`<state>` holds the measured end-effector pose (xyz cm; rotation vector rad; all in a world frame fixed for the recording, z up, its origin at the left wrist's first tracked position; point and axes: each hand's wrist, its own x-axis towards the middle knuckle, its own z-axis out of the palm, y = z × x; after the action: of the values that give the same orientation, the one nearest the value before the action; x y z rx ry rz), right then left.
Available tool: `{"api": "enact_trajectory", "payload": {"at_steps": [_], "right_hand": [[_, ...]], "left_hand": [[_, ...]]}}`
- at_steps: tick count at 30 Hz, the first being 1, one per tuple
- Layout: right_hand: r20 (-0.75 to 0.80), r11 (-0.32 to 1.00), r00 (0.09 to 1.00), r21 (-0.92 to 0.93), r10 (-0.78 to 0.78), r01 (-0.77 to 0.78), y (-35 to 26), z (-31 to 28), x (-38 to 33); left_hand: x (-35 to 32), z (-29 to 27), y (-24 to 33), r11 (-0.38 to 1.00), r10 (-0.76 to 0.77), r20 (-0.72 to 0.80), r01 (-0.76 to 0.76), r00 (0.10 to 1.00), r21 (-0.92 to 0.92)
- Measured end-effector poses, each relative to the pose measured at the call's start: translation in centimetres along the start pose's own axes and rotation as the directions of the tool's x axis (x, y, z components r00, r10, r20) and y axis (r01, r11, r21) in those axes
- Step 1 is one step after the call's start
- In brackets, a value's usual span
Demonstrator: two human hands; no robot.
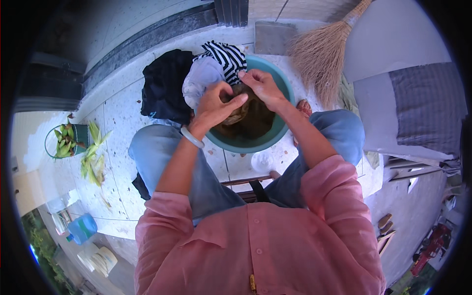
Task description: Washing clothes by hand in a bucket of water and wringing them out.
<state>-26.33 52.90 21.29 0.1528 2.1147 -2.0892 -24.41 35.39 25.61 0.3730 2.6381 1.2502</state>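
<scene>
A teal basin (286,88) of dark brownish water stands on the floor between my knees. Wet brown cloth (239,116) bunches up out of the water below my hands. My left hand (220,105), with a pale bangle at the wrist, curls round the cloth's left side, thumb stretched toward the middle. Opposite it, my right hand (263,88) has its fingers bent and pressed on the cloth's upper part, fingertips close to a black-and-white striped cloth (227,58). That striped cloth, a pale lavender cloth (201,78) and a black cloth (167,86) lie over the basin's left rim.
A straw broom (322,56) leans at the far right, beside a grey-covered surface (427,108). On the left sit a green basket (81,139) of corn cobs, loose husks (94,160) and a blue water jug (82,228). A low stool (246,183) shows beneath me.
</scene>
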Motion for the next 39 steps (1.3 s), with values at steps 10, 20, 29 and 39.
{"api": "enact_trajectory", "payload": {"at_steps": [10, 20, 29, 39], "right_hand": [[0.636, 0.987, 0.764, 0.16, -0.111, 0.01, -3.7, 0.0, -3.0], [0.441, 0.525, 0.781, -0.579, -0.441, 0.623, 0.1, -2.8, -2.3], [-0.041, 0.799, 0.822, -0.264, -0.568, 0.54, -1.5, 1.7, -4.3], [-0.351, 0.721, 0.878, -0.693, -0.327, -0.009, 1.3, 2.9, -0.6]], "left_hand": [[-1.3, -4.4, -0.3, 0.934, 0.123, 0.352, 0.012, 0.928, -0.356], [-0.9, -7.7, -1.3, 0.434, -0.077, -0.094, -0.051, 0.993, -0.9], [2.5, 3.1, -4.5, 0.519, -0.404, -0.138, 0.103, 0.904, -0.848], [0.4, 8.1, -0.6, 0.108, -0.59, 0.378, 0.534, 0.713, -0.839]]}}
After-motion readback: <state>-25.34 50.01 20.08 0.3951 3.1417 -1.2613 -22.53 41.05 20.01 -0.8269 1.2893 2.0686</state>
